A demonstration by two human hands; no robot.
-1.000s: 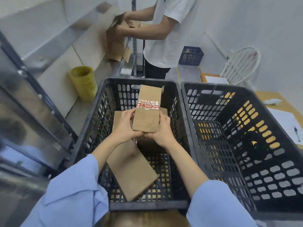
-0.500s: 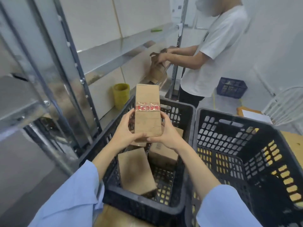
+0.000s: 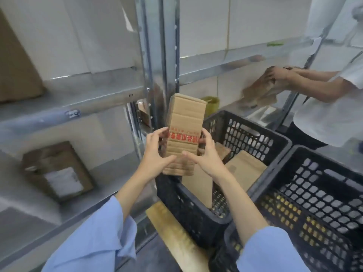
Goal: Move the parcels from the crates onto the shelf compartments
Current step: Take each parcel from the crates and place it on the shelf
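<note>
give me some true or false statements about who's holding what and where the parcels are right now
1. The left hand and right hand both hold the taped parcel. True.
2. The black crate beside the shelf has parcels in it. True.
3. The taped parcel rests on the shelf. False: the hands hold it in the air, off the shelf.
4. The lower compartment has nothing in it. False: a labelled parcel lies there.

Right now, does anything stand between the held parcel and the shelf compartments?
The shelf's upright post stands just behind the parcel, gripped by left hand and right hand. Left of it, the compartments look open.
</note>
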